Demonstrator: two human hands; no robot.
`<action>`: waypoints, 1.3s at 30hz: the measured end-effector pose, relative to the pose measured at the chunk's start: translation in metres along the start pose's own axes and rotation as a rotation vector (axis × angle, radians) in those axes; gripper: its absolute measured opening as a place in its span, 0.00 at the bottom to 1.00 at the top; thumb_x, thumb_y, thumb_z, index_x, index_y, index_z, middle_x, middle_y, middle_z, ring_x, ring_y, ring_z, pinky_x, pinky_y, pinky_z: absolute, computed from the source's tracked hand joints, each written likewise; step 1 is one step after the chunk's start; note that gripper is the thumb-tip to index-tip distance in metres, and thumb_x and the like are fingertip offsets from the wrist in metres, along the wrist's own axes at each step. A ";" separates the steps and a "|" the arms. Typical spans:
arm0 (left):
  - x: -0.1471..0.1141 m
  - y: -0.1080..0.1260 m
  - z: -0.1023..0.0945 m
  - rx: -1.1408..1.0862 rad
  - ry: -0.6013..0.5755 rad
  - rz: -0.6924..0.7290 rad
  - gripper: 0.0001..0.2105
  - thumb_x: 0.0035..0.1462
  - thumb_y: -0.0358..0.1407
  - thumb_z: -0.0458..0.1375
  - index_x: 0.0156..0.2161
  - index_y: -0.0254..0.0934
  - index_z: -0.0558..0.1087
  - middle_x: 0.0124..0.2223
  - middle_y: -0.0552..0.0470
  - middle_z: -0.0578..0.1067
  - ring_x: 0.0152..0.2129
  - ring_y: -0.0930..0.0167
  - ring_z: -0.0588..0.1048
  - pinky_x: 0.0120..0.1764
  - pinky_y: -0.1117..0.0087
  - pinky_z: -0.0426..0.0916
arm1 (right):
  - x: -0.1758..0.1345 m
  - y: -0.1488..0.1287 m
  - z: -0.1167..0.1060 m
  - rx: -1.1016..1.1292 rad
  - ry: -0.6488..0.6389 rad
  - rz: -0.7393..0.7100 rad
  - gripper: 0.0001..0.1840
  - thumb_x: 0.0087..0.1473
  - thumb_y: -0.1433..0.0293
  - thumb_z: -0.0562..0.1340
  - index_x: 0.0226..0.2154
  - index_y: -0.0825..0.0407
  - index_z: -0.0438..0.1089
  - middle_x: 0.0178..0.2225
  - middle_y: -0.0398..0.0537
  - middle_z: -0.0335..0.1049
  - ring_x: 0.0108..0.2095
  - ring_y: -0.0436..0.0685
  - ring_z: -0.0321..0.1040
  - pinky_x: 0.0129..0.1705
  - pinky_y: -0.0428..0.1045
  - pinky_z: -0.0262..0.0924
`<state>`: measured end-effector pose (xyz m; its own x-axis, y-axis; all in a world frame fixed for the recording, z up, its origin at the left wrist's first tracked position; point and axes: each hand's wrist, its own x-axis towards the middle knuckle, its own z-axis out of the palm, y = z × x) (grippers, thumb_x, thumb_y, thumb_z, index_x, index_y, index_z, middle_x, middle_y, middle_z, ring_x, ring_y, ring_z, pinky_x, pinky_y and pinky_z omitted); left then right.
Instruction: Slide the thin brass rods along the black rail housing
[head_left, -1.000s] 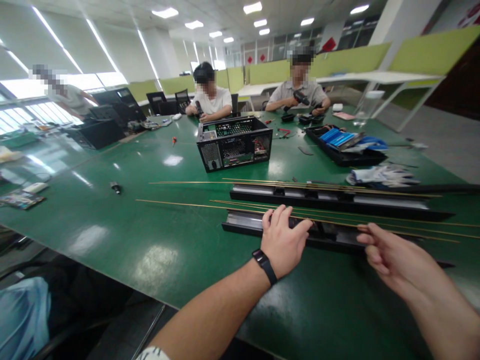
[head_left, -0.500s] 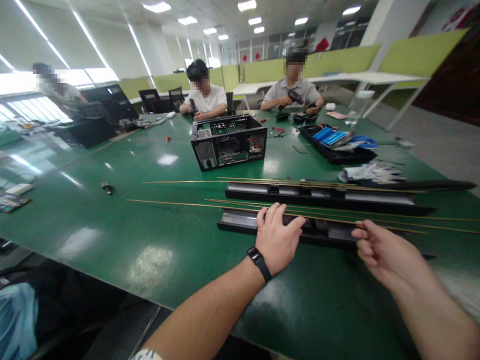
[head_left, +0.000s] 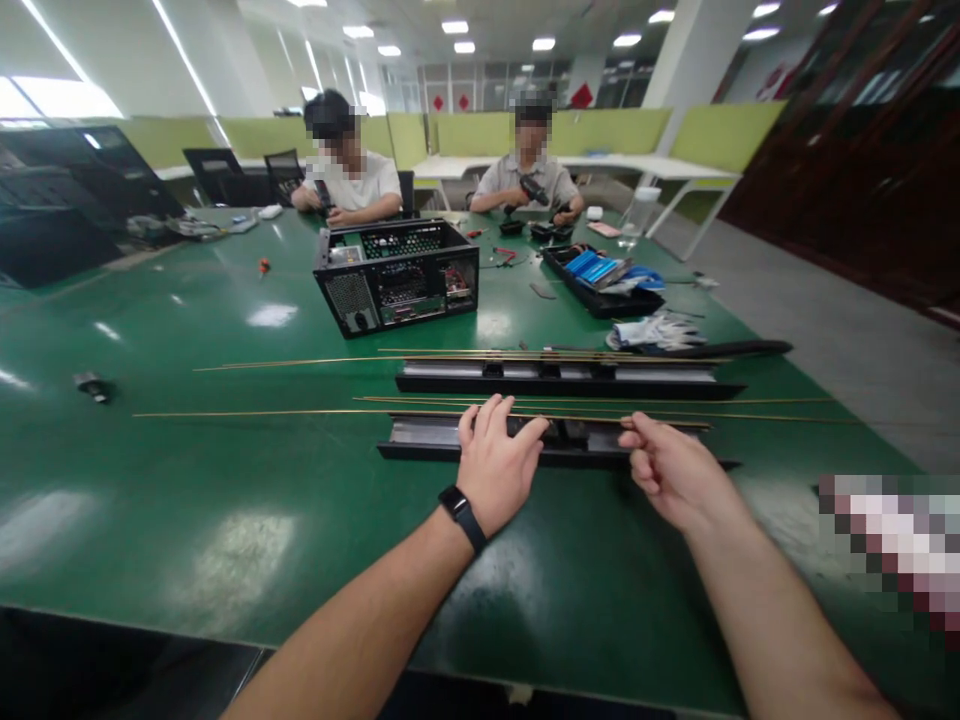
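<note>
My left hand, with a dark band on its wrist, lies over the near black channel-shaped bar. Its fingers are spread, and the fingertips reach the thin brass rods on top; whether they press on one I cannot tell. To the right, my right hand pinches a thin brass rod between thumb and forefinger. That rod runs left along the near bar and far past its end. Just beyond, a second black bar lies parallel, with more thin brass rods along it.
An open computer case stands behind the bars. Farther right are a black tray with blue items, white gloves and a long black strip. A small dark metal part lies left. Two people sit across the table holding tools.
My view has turned right, so the table's things appear farther left. Both hands keep nearly the same pose over the near bar, the right still pinching the rod.
</note>
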<state>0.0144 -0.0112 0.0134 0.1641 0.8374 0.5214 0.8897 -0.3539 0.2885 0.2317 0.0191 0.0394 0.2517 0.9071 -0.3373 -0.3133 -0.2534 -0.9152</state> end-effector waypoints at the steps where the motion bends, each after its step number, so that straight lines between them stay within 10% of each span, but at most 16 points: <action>1: 0.000 0.000 0.000 0.000 -0.002 -0.001 0.13 0.65 0.39 0.54 0.53 0.53 0.73 0.62 0.46 0.66 0.63 0.60 0.59 0.63 0.47 0.50 | 0.001 0.000 -0.001 0.005 0.001 0.000 0.05 0.61 0.70 0.61 0.34 0.55 0.69 0.22 0.44 0.70 0.09 0.43 0.53 0.06 0.39 0.41; 39: 0.002 0.003 -0.006 -0.007 -0.029 -0.014 0.13 0.64 0.37 0.54 0.52 0.52 0.74 0.62 0.46 0.67 0.63 0.59 0.60 0.62 0.48 0.50 | 0.003 0.011 -0.011 0.034 -0.060 -0.039 0.16 0.52 0.60 0.69 0.35 0.55 0.70 0.23 0.45 0.73 0.09 0.44 0.56 0.07 0.39 0.43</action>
<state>0.0144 -0.0131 0.0201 0.1636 0.8539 0.4940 0.8890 -0.3447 0.3014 0.2392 0.0152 0.0255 0.2094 0.9347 -0.2872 -0.3353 -0.2072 -0.9190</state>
